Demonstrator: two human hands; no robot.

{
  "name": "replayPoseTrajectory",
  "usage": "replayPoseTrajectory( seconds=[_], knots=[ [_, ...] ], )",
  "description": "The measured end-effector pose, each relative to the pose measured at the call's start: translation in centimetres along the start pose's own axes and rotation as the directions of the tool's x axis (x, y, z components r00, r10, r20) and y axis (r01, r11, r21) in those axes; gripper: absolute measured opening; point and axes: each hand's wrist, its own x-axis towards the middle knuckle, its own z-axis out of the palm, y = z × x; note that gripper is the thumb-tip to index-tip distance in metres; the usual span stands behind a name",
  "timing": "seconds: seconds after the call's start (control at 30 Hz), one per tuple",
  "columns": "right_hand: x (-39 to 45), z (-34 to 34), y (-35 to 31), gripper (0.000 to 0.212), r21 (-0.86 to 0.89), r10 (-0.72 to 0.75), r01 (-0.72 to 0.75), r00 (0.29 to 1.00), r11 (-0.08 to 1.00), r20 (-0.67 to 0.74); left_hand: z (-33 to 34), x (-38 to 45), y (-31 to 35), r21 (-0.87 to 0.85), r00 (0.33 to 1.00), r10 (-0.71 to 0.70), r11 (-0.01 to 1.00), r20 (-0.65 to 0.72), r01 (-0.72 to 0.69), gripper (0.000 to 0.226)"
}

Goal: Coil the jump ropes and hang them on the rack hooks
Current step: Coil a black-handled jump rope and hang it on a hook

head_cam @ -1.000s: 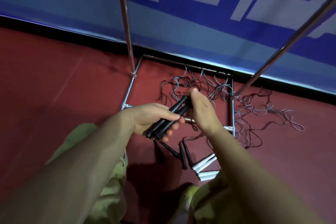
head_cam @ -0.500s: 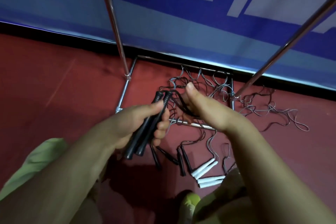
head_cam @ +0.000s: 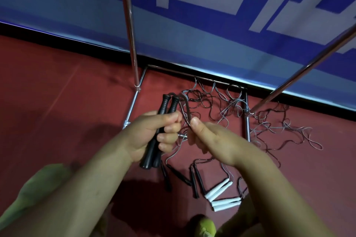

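Two ribbed black handles in left hand, right hand pinching thin cord — tangled.

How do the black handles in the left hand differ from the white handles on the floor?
The black handles are dark and ribbed; the white handles look pale and smooth. The black handles are lifted, gripped by the left hand; the white handles lie untouched on the red floor. Both sit in side-by-side pairs with thin cords attached.
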Motion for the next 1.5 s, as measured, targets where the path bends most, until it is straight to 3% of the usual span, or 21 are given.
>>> replayPoseTrajectory(
  seconds=[0.07,0.2,0.27,0.33,0.4,0.47,0.53,0.6,0.7,0.77,0.83,0.93,1.1,1.27,1.37,1.5],
  knots=[
    [0.1,0.6,-1.2,0.065,-0.018,0.007,-0.007,1.0,1.0,0.009,0.2,0.1,0.1,0.011,0.993,0.057,0.998,-0.106,-0.057,0.005],
    [-0.9,0.1,-3.7,0.053,-0.072,-0.015,0.015,1.0,0.997,0.005,0.1,-0.3,0.4,0.105,0.978,0.1,0.991,-0.181,-0.082,0.027],
    [-1.4,-0.2,-4.5,0.046,-0.284,-0.013,0.01,1.0,0.959,-0.01,-0.2,-0.4,0.2,0.26,0.968,0.083,0.965,-0.235,-0.02,0.021],
    [-1.7,-0.5,-4.9,0.027,-0.527,-0.016,-0.009,0.999,0.85,-0.043,-0.4,-0.3,-0.2,0.42,0.967,0.015,0.902,-0.255,0.097,0.015],
    [-1.9,-0.7,-4.8,0.015,-0.563,-0.084,0.026,0.993,0.826,-0.077,-0.4,-0.3,-0.6,0.557,0.97,-0.099,0.804,-0.224,0.21,0.015],
    [-2.2,-1.3,-4.5,0.005,-0.313,-0.13,0.098,0.988,0.945,-0.082,-0.4,-0.5,-0.6,0.651,0.962,-0.218,0.708,-0.165,0.272,0.015],
    [-1.5,-1.6,-3.5,0.017,0.07,-0.194,0.199,0.978,0.977,-0.077,-0.2,-1.0,-0.4,0.702,0.946,-0.318,0.658,-0.069,0.272,0.013],
    [-0.2,-1.2,-2.1,0.018,0.296,-0.255,0.265,0.964,0.918,-0.073,0.1,-1.4,-0.4,0.71,0.917,-0.396,0.658,0.043,0.251,0.015],
    [1.9,0.3,-0.4,0.016,0.552,-0.266,0.21,0.964,0.807,0.021,0.1,-1.2,-0.6,0.64,0.869,-0.447,0.735,0.21,0.224,0.012],
    [2.7,1.0,0.2,0.011,0.682,-0.205,0.134,0.979,0.718,0.023,-0.2,-0.7,-0.6,0.535,0.873,-0.394,0.822,0.287,0.195,0.017],
    [2.9,0.8,0.7,0.02,0.745,-0.141,0.11,0.99,0.658,-0.022,-0.7,-0.1,-0.6,0.415,0.915,-0.299,0.894,0.273,0.168,0.032],
    [2.6,-0.1,2.0,0.035,0.714,-0.187,0.175,0.98,0.678,-0.063,-0.9,0.3,-0.9,0.316,0.962,-0.182,0.942,0.205,0.111,0.042],
    [2.8,-0.9,3.3,0.031,0.513,-0.228,0.257,0.966,0.819,-0.12,-0.9,0.9,-1.0,0.295,0.994,-0.095,0.952,0.05,0.076,0.074],
    [3.1,0.2,2.8,0.031,0.391,-0.182,0.278,0.947,0.877,-0.265,-0.8,0.9,-1.0,0.249,0.999,-0.044,0.968,-0.003,0.044,0.085],
    [3.2,1.1,2.7,0.036,0.258,-0.132,0.229,0.929,0.938,-0.346,-0.8,0.6,-0.8,0.254,0.999,-0.025,0.967,-0.043,0.035,0.075],
    [3.1,2.1,2.5,0.047,0.004,-0.092,0.105,0.881,0.994,-0.463,-0.4,0.4,-0.7,0.406,0.986,0.024,0.913,-0.167,0.047,0.033]
  ],
)
